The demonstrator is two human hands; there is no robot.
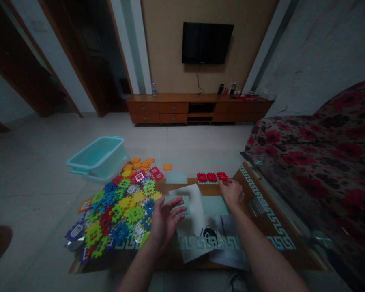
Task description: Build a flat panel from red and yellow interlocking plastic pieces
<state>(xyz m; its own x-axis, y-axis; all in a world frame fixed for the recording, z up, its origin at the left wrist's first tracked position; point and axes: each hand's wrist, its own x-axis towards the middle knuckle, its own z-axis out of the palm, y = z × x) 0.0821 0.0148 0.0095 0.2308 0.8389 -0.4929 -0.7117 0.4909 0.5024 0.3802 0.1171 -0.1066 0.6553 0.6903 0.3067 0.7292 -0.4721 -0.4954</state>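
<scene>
Our glass table [278, 221] faces a wooden cabinet [173, 108]. Left hand [165, 219] spread, our right hand [232, 193] touches a notched red tile [222, 176], clasp unclear.

Head-worn view, forward and down

From where I stand, with twelve o'clock towards the TV [207, 42], I count two hands over one surface [281, 239]: one left hand [167, 219], one right hand [232, 191]. At one o'clock there are three red tiles [211, 177] in a row; at eleven, one lone orange tile [167, 166]; at nine, one pile [135, 215] with too many to number. Ten o'clock has one tub [101, 152]; two, one sofa [304, 136]. Twelve has one TV, one cord [197, 75] and one cabinet [246, 107] showing four handled drawers [174, 107].
</scene>
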